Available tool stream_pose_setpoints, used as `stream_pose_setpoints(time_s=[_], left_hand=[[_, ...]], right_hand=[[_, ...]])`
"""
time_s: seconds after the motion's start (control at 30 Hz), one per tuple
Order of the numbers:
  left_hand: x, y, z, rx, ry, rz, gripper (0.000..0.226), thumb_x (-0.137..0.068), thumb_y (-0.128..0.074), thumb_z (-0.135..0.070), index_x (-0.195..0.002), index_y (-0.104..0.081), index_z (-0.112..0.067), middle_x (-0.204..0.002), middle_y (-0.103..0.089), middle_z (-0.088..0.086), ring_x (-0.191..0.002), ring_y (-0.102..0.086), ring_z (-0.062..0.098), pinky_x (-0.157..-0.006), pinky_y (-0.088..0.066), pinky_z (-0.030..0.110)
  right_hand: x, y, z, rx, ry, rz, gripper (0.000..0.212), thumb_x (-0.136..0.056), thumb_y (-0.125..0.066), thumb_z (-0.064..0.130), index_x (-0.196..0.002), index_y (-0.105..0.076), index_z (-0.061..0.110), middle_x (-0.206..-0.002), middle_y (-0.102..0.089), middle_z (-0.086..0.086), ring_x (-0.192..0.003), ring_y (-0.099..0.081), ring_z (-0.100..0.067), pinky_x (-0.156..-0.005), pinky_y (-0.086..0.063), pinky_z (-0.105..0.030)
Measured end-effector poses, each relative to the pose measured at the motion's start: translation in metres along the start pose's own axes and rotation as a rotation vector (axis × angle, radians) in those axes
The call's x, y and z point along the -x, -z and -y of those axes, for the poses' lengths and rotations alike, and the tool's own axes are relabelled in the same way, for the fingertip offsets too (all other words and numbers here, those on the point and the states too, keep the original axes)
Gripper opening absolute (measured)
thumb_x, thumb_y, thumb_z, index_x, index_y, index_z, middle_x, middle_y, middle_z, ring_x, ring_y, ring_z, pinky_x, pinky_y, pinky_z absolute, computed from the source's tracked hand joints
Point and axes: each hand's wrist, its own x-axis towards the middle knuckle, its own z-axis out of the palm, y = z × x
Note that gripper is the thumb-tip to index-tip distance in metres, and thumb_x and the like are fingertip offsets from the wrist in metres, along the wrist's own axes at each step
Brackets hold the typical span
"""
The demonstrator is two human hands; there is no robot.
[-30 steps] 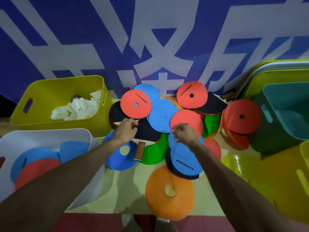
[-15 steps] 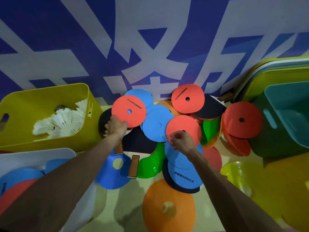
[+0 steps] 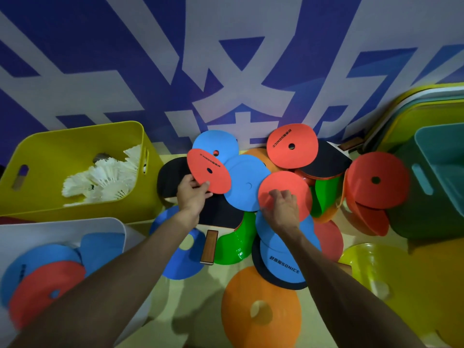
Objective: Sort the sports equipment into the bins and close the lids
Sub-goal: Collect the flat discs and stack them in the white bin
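Partly hidden: black paddle behind left hand, red disc

The left hand has come off the black paddle and now pinches the near edge of the red marker disc, which has tilted over and looks narrower than before. The right hand has worked its fingers further over the second red disc, covering more of its face.
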Motion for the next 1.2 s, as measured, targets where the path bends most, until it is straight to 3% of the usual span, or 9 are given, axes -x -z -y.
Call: stream_pose_setpoints(time_s=[0.1,0.33,0.57,0.67,0.8,0.97,1.1,1.2], left_hand=[[0.010,0.005,0.005,0.000,0.001,0.036,0.017,-0.090,-0.060,-0.006,-0.105,-0.055,-0.013,-0.095,-0.062,0.001,-0.094,-0.062,0.018,-0.073,-0.056,0.027],[0.022,0.017,0.000,-0.010,-0.012,0.092,0.022,-0.091,-0.060,-0.009,-0.112,-0.059,-0.005,-0.104,-0.066,0.008,-0.096,-0.065,0.020,-0.078,-0.058,0.034],[0.042,0.013,0.000,-0.002,-0.015,0.152,0.015,-0.090,-0.061,-0.011,-0.105,-0.060,-0.007,-0.093,-0.068,0.003,-0.087,-0.067,0.012,-0.066,-0.059,0.025],[0.049,0.014,-0.001,-0.015,-0.012,0.169,0.014,-0.090,-0.063,-0.013,-0.103,-0.061,-0.009,-0.093,-0.069,0.002,-0.087,-0.067,0.012,-0.065,-0.059,0.026],[0.056,0.021,-0.008,-0.007,-0.028,0.166,0.012,-0.088,-0.065,-0.014,-0.100,-0.062,-0.010,-0.091,-0.069,0.001,-0.084,-0.068,0.012,-0.065,-0.059,0.027],[0.061,0.038,-0.027,0.072,-0.052,0.140,0.013,-0.088,-0.065,-0.015,-0.099,-0.062,-0.010,-0.091,-0.069,0.002,-0.082,-0.067,0.010,-0.059,-0.057,0.022],[0.061,0.065,-0.051,0.158,-0.103,0.133,0.007,-0.090,-0.063,-0.015,-0.095,-0.060,-0.011,-0.089,-0.068,0.003,-0.078,-0.066,0.011,-0.054,-0.056,0.022],[0.059,0.092,-0.070,0.242,-0.143,0.073,0.015,-0.090,-0.062,-0.015,-0.103,-0.060,-0.006,-0.091,-0.066,0.005,-0.076,-0.064,0.011,-0.055,-0.058,0.023]], right_hand=[[0.002,-0.008,0.005,0.115,-0.007,-0.016,0.067,-0.080,-0.067,0.047,-0.134,-0.041,0.016,-0.130,-0.040,-0.011,-0.119,-0.037,-0.032,-0.096,-0.035,-0.042],[0.006,-0.018,-0.005,0.210,0.011,-0.053,0.065,-0.084,-0.064,0.043,-0.135,-0.037,0.013,-0.130,-0.041,-0.011,-0.118,-0.040,-0.030,-0.094,-0.037,-0.042],[0.011,-0.007,-0.006,0.280,0.044,-0.009,0.037,-0.096,-0.046,0.023,-0.131,-0.041,0.013,-0.128,-0.046,-0.010,-0.122,-0.041,-0.031,-0.080,-0.047,-0.042],[0.019,0.001,-0.003,0.284,0.067,-0.031,0.039,-0.095,-0.041,0.007,-0.133,-0.040,0.014,-0.125,-0.051,-0.010,-0.121,-0.045,-0.030,-0.073,-0.050,-0.039],[0.028,0.026,0.003,0.188,0.069,-0.084,0.048,-0.088,-0.041,-0.002,-0.134,-0.041,0.013,-0.121,-0.053,-0.012,-0.111,-0.053,-0.034,-0.079,-0.046,-0.042],[0.040,0.057,0.024,-0.007,0.004,-0.296,0.035,-0.091,-0.043,0.006,-0.124,-0.053,0.014,-0.121,-0.057,-0.012,-0.107,-0.058,-0.036,-0.080,-0.047,-0.042],[0.049,0.080,0.059,-0.304,-0.153,-0.383,0.031,-0.092,-0.043,0.012,-0.118,-0.059,0.016,-0.112,-0.065,-0.014,-0.104,-0.060,-0.036,-0.082,-0.048,-0.041],[0.053,0.095,0.096,-0.471,-0.176,-0.450,0.032,-0.093,-0.043,0.011,-0.119,-0.062,0.016,-0.109,-0.066,-0.019,-0.102,-0.060,-0.039,-0.083,-0.049,-0.042]])
